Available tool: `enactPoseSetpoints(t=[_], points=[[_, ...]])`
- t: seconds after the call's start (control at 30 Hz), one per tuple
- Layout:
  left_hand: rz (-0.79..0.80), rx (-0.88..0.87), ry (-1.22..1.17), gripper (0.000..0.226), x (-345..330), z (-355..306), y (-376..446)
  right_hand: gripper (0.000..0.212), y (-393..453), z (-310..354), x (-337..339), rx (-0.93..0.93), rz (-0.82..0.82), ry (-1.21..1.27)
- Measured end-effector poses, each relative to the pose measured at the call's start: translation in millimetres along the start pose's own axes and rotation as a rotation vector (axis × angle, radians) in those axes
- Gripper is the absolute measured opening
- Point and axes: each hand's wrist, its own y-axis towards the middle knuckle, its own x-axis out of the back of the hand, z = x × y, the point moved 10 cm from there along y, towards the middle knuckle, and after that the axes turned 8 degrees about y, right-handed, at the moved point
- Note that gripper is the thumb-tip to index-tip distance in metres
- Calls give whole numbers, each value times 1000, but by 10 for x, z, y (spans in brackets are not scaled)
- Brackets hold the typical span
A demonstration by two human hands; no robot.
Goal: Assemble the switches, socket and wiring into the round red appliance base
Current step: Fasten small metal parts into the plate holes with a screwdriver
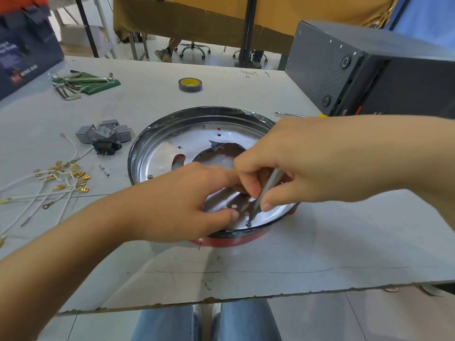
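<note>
The round red appliance base (157, 134) lies open side up at the table's middle, its shiny metal inside showing. My right hand (290, 163) grips a thin metal tool (264, 190) whose tip rests on a small screw (248, 223) near the base's front rim. My left hand (182, 205) rests inside the base with fingertips beside that screw; whether it holds anything is hidden. Grey switches and a black socket (105, 139) sit left of the base. White wires with brass terminals (61, 183) lie spread at the left.
Two loose screws (104, 169) lie beside the base. A tape roll (190, 84) and hex keys on a green pouch (83, 83) are farther back. A dark machine housing (369, 70) stands at the back right, a screwdriver (295, 115) beside it. The table's chipped front edge (221, 300) is close.
</note>
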Motion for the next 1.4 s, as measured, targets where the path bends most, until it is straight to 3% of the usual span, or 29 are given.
enactPoseSetpoints(t=[0.13, 0.37, 0.5, 0.67, 0.87, 0.93, 1.23, 1.4], points=[[-5, -7, 4, 23, 0, -7, -2, 19, 77, -3, 38, 71, -70, -151], [3, -3, 14, 27, -7, -7, 5, 16, 94, -66, 32, 74, -85, -119], [18, -8, 6, 26, -9, -20, 6, 25, 60, -33, 21, 75, -100, -145], [10, 1, 27, 23, -10, -3, 2, 17, 64, -107, 48, 59, -184, -141], [0, -20, 1, 30, -3, -19, 8, 25, 20, -131, 13, 24, -102, 80], [-15, -12, 6, 28, 3, -3, 7, 15, 43, -139, 12, 45, -84, -23], [10, -4, -4, 30, -5, -26, 9, 20, 88, -100, 33, 76, -87, -207], [22, 9, -9, 29, -10, -28, 7, 31, 79, -137, 47, 20, -141, -155]])
